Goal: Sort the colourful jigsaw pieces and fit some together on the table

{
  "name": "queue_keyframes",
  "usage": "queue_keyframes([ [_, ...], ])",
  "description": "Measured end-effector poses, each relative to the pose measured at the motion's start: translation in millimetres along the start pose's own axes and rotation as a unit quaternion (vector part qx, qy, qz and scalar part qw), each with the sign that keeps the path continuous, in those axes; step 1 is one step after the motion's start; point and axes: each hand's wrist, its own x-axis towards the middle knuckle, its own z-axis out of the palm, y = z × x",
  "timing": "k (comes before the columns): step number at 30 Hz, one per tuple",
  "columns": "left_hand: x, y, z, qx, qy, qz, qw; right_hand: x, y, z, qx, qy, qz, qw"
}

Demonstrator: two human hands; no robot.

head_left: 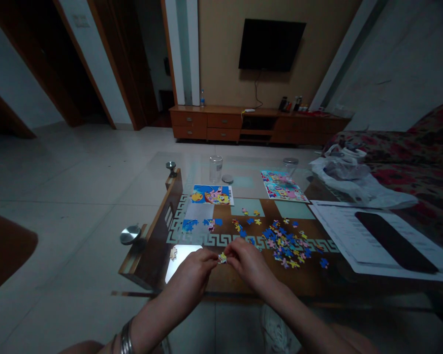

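Observation:
Between my two hands, low over the front of the table, is a small yellow and white jigsaw piece (222, 257); whether it is one piece or two joined, I cannot tell. My left hand (195, 268) pinches its left side, and my right hand (248, 259) grips the right side. A pile of loose blue, yellow and pink jigsaw pieces (286, 241) lies to the right of my right hand. Farther left, a few blue pieces (190, 224) and a small joined cluster (212, 224) rest on the glass. Behind them lies a cartoon picture sheet (212, 195).
A pale piece (173, 253) sits beside my left hand on a white rectangle (180, 260). Toward the back stand a clear jar (216, 169), its lid (227, 179) and another jar (290, 168). Papers (339, 246), a dark phone-like slab (395, 241) and a plastic bag (354, 182) occupy the right.

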Motion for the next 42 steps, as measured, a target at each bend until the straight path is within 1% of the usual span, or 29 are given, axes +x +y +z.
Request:
queue_keyframes([
  [6, 0, 7, 2, 0.048, 0.006, 0.01, 0.999, 0, 1, 0, 0.008, -0.002, 0.004, 1.0],
  [13, -5, 13, 1, 0.09, -0.04, -0.02, 0.995, 1, 5, 4, 0.009, 0.013, -0.019, 1.0],
  [20, -4, 15, -2, 0.122, -0.073, -0.037, 0.989, 0, 5, 6, 0.01, 0.015, -0.011, 1.0],
  [25, -6, 15, 2, 0.112, -0.057, -0.03, 0.992, -1, 2, 4, -0.001, 0.006, -0.017, 1.0],
  [31, -8, 15, 4, 0.159, -0.076, -0.049, 0.983, 0, 0, 2, 0.004, -0.006, 0.011, 1.0],
  [38, -9, 13, 3, 0.126, -0.068, -0.052, 0.988, 1, 0, 4, -0.011, 0.0, 0.027, 1.0],
  [42, -10, 14, 4, 0.132, -0.069, -0.052, 0.988, 1, -1, 4, -0.008, 0.003, 0.029, 1.0],
])
